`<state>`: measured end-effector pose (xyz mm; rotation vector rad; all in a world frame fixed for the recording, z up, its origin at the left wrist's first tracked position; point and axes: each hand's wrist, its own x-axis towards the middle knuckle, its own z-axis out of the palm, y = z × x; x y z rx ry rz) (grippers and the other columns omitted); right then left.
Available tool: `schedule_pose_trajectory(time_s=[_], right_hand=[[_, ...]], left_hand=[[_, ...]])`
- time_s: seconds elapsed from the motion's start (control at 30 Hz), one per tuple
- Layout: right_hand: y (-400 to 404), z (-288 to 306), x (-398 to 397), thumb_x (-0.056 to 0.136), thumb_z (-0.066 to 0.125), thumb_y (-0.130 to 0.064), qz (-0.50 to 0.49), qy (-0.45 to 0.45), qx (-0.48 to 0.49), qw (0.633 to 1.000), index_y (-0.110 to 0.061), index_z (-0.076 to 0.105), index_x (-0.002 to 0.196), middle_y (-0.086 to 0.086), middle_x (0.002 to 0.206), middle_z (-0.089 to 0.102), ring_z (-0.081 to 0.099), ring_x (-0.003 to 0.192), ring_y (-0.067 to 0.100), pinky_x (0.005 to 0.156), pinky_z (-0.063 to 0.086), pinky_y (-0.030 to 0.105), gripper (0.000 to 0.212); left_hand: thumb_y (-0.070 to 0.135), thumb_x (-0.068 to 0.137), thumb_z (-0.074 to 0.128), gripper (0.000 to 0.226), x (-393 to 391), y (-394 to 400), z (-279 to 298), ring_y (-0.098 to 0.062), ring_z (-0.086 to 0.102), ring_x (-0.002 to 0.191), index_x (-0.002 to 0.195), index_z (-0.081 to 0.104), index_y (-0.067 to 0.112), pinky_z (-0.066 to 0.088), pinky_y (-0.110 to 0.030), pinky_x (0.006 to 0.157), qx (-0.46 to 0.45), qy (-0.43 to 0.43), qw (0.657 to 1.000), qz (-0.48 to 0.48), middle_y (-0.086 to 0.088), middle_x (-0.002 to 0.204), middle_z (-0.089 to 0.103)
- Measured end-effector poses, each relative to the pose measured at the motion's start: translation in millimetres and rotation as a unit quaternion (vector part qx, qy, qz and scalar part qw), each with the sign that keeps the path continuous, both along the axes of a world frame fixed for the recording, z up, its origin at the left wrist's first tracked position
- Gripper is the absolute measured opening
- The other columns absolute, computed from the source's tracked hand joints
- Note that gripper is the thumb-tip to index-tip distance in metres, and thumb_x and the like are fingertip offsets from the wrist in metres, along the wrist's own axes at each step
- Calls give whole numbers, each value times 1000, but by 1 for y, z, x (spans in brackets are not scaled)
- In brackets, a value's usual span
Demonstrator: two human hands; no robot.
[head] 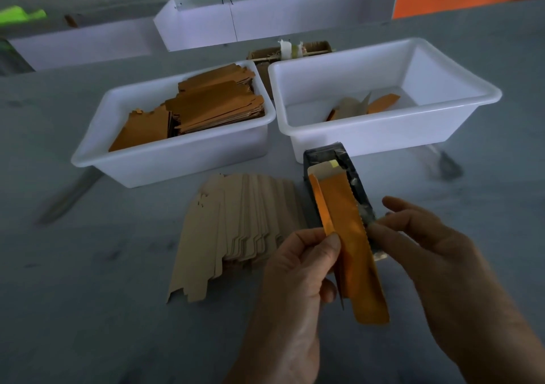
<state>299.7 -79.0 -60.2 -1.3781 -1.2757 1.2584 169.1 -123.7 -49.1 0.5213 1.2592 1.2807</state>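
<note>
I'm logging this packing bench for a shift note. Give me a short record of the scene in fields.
work in hand: orange card sleeve, held over the black holder
left hand: pinches the sleeve's left edge
right hand: touches its right edge, grip unclear
table: fanned stack of beige blanks
left bin: piled orange blanks
right bin: a few pieces
</note>
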Motion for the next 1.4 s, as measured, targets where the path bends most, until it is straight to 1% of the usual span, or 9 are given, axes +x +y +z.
schedule_pose_trajectory(time_s=[0.07, 0.13, 0.3, 0.47, 0.8, 0.93, 1.03, 1.13, 1.4], right_hand=[[-3, -4, 1, 78, 69, -17, -11, -43, 31, 999, -16, 69, 66, -17, 124, 55, 51, 92, -25, 67, 40, -2, 12], [-6, -6, -1, 78, 69, -16, -12, -69, 58, 996, -19, 69, 66, -16, 124, 54, 50, 90, -27, 66, 39, -5, 13], [-12, -11, -8, 75, 72, -18, -34, -91, 72, 993, -24, 68, 63, -17, 126, 53, 55, 113, 5, 93, 49, 42, 14], [-16, -15, -13, 74, 72, -17, -53, -93, 81, 991, -22, 67, 65, -12, 124, 55, 59, 110, 14, 90, 51, 48, 11], [-8, -19, -6, 78, 70, -8, -62, -153, 132, 977, -14, 62, 63, -16, 102, 62, 65, 84, 5, 69, 53, 25, 17], [-7, -7, 16, 75, 66, -29, -70, -77, 125, 987, -27, 66, 79, -11, 95, 69, 68, 81, 8, 74, 54, 29, 5], [-11, 13, 19, 63, 63, -42, 31, 5, 115, 993, -28, 70, 77, 1, 72, 69, 65, 61, 7, 58, 55, 24, 21], [-11, 27, 12, 61, 63, -33, 161, 55, 95, 981, -28, 74, 68, 5, 61, 67, 59, 50, 4, 47, 47, 13, 14], [-7, 30, 2, 71, 70, -27, 223, -14, 144, 964, -43, 74, 76, -3, 67, 68, 60, 58, 4, 49, 47, 14, 17]], left_hand=[[28, 72, 63, 16, -1, 0, 0, -5, 47, 46, 77, 70, 16, 38, -16, 43, -2, 6, 1000, -3, 2, 62, 62], [28, 72, 63, 14, -1, 1, 1, -4, 47, 44, 77, 70, 16, 38, -15, 43, -4, 9, 1000, -7, 4, 61, 62], [27, 74, 63, 14, -1, 3, 2, -3, 48, 44, 79, 68, 16, 39, -16, 43, -9, 25, 1000, -12, 4, 61, 64], [21, 84, 62, 8, -1, 4, 3, -4, 48, 47, 80, 65, 15, 38, -16, 44, -5, 57, 998, -24, 4, 63, 62], [17, 89, 61, 7, 3, 8, 15, 6, 52, 43, 83, 62, 20, 36, -7, 41, 29, 193, 980, -46, 16, 52, 60], [16, 89, 61, 6, -2, 9, 17, 4, 48, 40, 83, 64, 17, 36, -9, 39, 13, 173, 983, -53, 12, 51, 59], [18, 89, 62, 6, -6, 8, 17, 4, 51, 42, 84, 65, 17, 37, -9, 40, 4, 158, 986, -59, 11, 53, 61], [19, 87, 63, 7, -10, 5, 21, 4, 51, 40, 82, 66, 15, 37, -8, 40, 8, 160, 985, -63, 10, 51, 60], [22, 85, 64, 9, -20, -4, 23, 5, 51, 37, 86, 67, 14, 34, -6, 38, 5, 185, 979, -86, 10, 53, 63]])
